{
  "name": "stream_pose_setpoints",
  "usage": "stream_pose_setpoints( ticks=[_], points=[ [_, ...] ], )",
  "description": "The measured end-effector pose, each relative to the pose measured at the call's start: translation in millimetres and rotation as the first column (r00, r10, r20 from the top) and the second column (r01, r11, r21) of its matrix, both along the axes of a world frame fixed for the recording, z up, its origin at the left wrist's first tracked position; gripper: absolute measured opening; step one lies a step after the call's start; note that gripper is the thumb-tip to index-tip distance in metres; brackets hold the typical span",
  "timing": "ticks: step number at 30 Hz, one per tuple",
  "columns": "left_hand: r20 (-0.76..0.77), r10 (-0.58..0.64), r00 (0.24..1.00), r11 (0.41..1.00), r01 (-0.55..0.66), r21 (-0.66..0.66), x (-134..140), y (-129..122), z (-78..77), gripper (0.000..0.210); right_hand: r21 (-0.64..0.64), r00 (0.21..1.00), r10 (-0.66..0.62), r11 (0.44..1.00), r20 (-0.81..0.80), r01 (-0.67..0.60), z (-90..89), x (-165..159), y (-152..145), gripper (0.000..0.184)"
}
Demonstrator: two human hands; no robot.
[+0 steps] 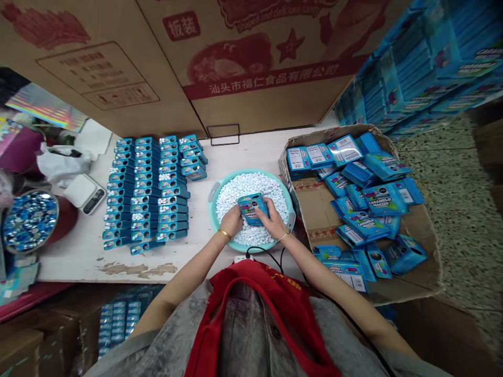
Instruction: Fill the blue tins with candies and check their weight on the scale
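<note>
Both my hands hold one small blue candy box (pixel 251 210) over a round turquoise basin (pixel 213 213). Small pale candies (pixel 255 184) fill the basin. My left hand (pixel 231 220) is closed at the box's left side, with a bracelet at the wrist. From the right, my right hand (pixel 274 220) grips the box, its thumb across the front. What the left fingertips do behind the box is hidden. To the left, several rows of blue boxes (pixel 173 191) stand on the white table (pixel 196 251), with round openings on top; some show white candies in them.
An open carton (pixel 310 209) of blue boxes stands close on the right. Tall brown cartons (pixel 251 107) wall off the back. On the left are a white scale (pixel 84 192) and a red tub (pixel 65 217) of shiny discs. A black cable (pixel 271 255) runs near the basin.
</note>
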State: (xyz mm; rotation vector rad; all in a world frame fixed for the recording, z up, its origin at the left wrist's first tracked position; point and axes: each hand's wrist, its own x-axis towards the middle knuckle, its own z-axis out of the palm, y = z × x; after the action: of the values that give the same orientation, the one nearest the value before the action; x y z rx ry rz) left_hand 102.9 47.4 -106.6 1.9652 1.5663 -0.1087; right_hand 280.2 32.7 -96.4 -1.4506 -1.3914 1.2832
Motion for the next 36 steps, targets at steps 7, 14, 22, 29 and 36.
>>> stream_pose_setpoints(
  ticks=[7, 14, 22, 29, 36],
  points=[
    [0.142, -0.04, 0.989, 0.999, 0.039, 0.01, -33.5, -3.7, 17.6, 0.031, 0.096, 0.989, -0.15, 0.984, 0.009, 0.149, 19.3, 24.7, -10.7, 0.039],
    [0.286, -0.181, 0.941, 0.981, 0.152, 0.123, -58.6, -7.0, 82.0, 0.028, 0.24, 0.975, -0.189, 0.958, 0.12, 0.156, 20.1, 54.2, -29.4, 0.038],
    [0.149, -0.408, 0.901, 0.907, 0.381, 0.179, -45.8, 13.1, 152.5, 0.024, 0.393, 0.969, -0.112, 0.92, 0.22, 0.017, 22.8, 45.4, -31.1, 0.031],
    [-0.332, -0.527, 0.782, 0.829, 0.559, 0.001, 9.2, 22.1, 207.0, 0.04, 0.414, 0.972, -0.072, 0.91, 0.224, -0.028, 20.5, 31.1, -32.1, 0.035],
    [-0.43, -0.46, 0.777, 0.853, 0.522, 0.029, 17.6, 17.7, 229.5, 0.027, 0.4, 0.979, -0.075, 0.917, 0.188, -0.007, 19.2, 33.6, -31.0, 0.032]
  ],
)
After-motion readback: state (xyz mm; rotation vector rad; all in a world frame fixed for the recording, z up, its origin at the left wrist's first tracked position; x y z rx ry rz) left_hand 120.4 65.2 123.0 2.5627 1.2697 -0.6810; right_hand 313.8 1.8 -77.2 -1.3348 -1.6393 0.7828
